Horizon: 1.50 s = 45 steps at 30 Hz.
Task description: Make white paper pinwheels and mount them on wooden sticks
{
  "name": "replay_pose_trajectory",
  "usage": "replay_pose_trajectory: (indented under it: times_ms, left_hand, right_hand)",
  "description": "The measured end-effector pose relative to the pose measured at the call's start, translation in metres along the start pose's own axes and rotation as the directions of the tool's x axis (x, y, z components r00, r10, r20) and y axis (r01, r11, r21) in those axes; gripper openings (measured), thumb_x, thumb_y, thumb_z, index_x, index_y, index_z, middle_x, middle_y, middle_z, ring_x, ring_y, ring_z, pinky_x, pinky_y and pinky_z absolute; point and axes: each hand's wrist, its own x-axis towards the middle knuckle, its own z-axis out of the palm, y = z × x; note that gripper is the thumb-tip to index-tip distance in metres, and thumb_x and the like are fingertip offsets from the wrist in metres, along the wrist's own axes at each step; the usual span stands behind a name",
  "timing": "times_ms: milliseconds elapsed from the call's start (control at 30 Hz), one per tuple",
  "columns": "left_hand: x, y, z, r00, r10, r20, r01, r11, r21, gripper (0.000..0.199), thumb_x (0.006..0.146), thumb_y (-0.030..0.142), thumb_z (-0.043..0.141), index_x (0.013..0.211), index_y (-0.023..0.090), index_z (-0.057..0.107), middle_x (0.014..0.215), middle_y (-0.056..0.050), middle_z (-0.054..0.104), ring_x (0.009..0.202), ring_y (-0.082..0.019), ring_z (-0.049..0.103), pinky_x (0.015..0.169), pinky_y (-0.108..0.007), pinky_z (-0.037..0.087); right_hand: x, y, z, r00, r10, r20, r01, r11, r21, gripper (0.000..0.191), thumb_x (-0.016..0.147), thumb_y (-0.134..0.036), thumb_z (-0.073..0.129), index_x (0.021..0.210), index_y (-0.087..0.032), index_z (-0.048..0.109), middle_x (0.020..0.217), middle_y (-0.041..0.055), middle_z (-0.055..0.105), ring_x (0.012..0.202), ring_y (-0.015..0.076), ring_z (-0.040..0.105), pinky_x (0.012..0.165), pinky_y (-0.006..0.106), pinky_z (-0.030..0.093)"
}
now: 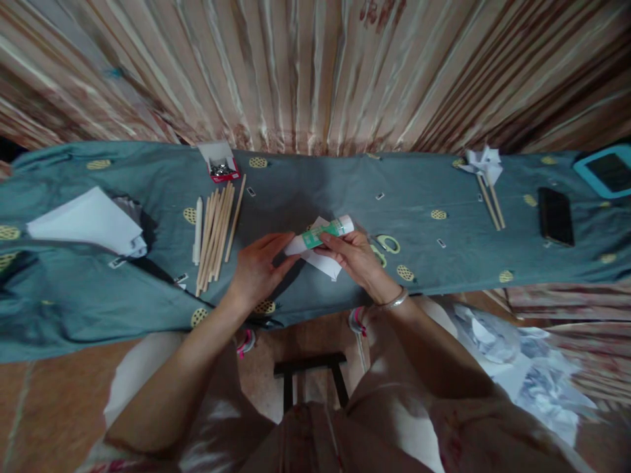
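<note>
A white and green glue stick (319, 234) is held level between both hands above the cloth. My left hand (261, 268) pinches its white left end between thumb and fingers. Around the right part of the tube my right hand (352, 257) is closed, its thumb on the label. Beneath the tube lies a folded white paper (324, 264), partly hidden by the tube and my right hand. Green-handled scissors (388, 244) rest just beyond my right hand, their blades mostly hidden.
On the green cloth (315, 184) at left are stacked paper (89, 220), wooden sticks (215, 233), a white stick (198, 230) and a red box of metal pieces (221, 167). At right are paper pinwheels (486, 164), a phone (556, 215) and a blue-framed tablet (610, 172).
</note>
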Motion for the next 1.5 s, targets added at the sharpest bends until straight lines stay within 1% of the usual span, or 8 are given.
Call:
replay_pose_trajectory:
  times_ms: [400, 567, 700, 800, 967, 1033, 1167, 1500]
  left_hand:
    - [0.001, 0.006, 0.003, 1.0, -0.008, 0.03, 0.012, 0.99, -0.14, 0.033, 0.093, 0.041, 0.063, 0.114, 0.016, 0.069, 0.106, -0.009, 0.076, 0.091, -0.019, 0.073, 0.078, -0.029, 0.058]
    - [0.005, -0.01, -0.001, 0.994, -0.112, -0.005, 0.111, 0.99, -0.083, 0.03, 0.094, 0.042, 0.061, 0.109, 0.019, 0.07, 0.098, -0.006, 0.076, 0.08, -0.018, 0.071, 0.073, -0.029, 0.056]
    - [0.007, -0.036, -0.013, 0.986, -0.166, -0.034, 0.169, 0.981, 0.099, 0.03, 0.092, 0.041, 0.061, 0.11, 0.019, 0.069, 0.097, -0.007, 0.075, 0.077, -0.021, 0.069, 0.07, -0.032, 0.055]
    - [0.009, -0.044, -0.019, 0.993, -0.116, -0.01, 0.116, 0.969, 0.218, 0.028, 0.093, 0.035, 0.059, 0.112, 0.017, 0.068, 0.104, -0.011, 0.074, 0.093, -0.027, 0.068, 0.081, -0.04, 0.056]
    - [0.008, -0.019, -0.008, 0.997, 0.06, 0.038, -0.068, 0.964, 0.258, 0.039, 0.09, 0.034, 0.064, 0.126, 0.02, 0.061, 0.129, -0.013, 0.065, 0.119, -0.033, 0.057, 0.102, -0.052, 0.048]
    - [0.004, -0.004, 0.002, 0.969, 0.173, 0.175, -0.207, 0.959, 0.196, 0.031, 0.092, 0.03, 0.063, 0.121, 0.019, 0.064, 0.123, -0.011, 0.068, 0.115, -0.03, 0.059, 0.098, -0.047, 0.05]
    - [0.0, 0.018, 0.02, 0.906, 0.329, 0.266, -0.37, 0.921, 0.12, 0.022, 0.096, 0.023, 0.058, 0.115, 0.017, 0.067, 0.113, -0.011, 0.072, 0.109, -0.029, 0.061, 0.09, -0.042, 0.052]
    - [0.001, 0.018, 0.03, 0.888, 0.372, 0.271, -0.408, 0.909, 0.09, 0.02, 0.099, 0.019, 0.052, 0.108, 0.017, 0.069, 0.105, -0.009, 0.074, 0.1, -0.026, 0.063, 0.083, -0.04, 0.05]
  right_hand:
    - [0.0, 0.013, 0.008, 0.999, -0.002, 0.051, 0.005, 0.998, -0.057, 0.04, 0.055, -0.046, 0.093, 0.077, -0.017, 0.075, 0.077, 0.0005, 0.078, 0.071, 0.0149, 0.073, 0.081, 0.033, 0.063]
    - [0.004, 0.003, -0.008, 0.988, -0.124, 0.089, 0.143, 0.956, -0.255, 0.041, 0.067, -0.055, 0.084, 0.086, -0.02, 0.074, 0.084, 0.0024, 0.078, 0.075, 0.0153, 0.072, 0.073, 0.03, 0.059]
    - [0.005, -0.008, -0.037, 0.933, -0.358, 0.019, 0.316, 0.796, -0.516, 0.033, 0.078, -0.053, 0.075, 0.09, -0.022, 0.074, 0.082, 0.0025, 0.077, 0.072, 0.0153, 0.07, 0.068, 0.029, 0.056]
    - [-0.002, -0.01, -0.053, 0.871, -0.482, 0.1, 0.384, 0.538, -0.751, 0.021, 0.088, -0.04, 0.065, 0.091, -0.022, 0.075, 0.086, 0.0035, 0.077, 0.081, 0.0188, 0.071, 0.079, 0.035, 0.057]
    - [-0.017, -0.008, -0.061, 0.799, -0.484, 0.358, 0.5, 0.202, -0.842, 0.022, 0.094, -0.023, 0.054, 0.102, -0.022, 0.074, 0.115, 0.008, 0.075, 0.115, 0.0231, 0.068, 0.106, 0.044, 0.05]
    - [-0.021, -0.007, -0.06, 0.797, -0.452, 0.4, 0.506, 0.137, -0.852, 0.024, 0.095, -0.022, 0.052, 0.106, -0.021, 0.073, 0.12, 0.0095, 0.074, 0.119, 0.0233, 0.067, 0.109, 0.046, 0.048]
    - [-0.025, -0.003, -0.058, 0.8, -0.417, 0.431, 0.501, 0.068, -0.863, 0.026, 0.096, -0.02, 0.05, 0.111, -0.018, 0.072, 0.13, 0.0117, 0.069, 0.124, 0.0234, 0.063, 0.111, 0.045, 0.047]
    - [-0.027, -0.003, -0.058, 0.832, -0.368, 0.416, 0.484, 0.113, -0.868, 0.028, 0.092, -0.016, 0.051, 0.112, -0.019, 0.071, 0.135, 0.0109, 0.066, 0.127, 0.0252, 0.06, 0.112, 0.046, 0.045]
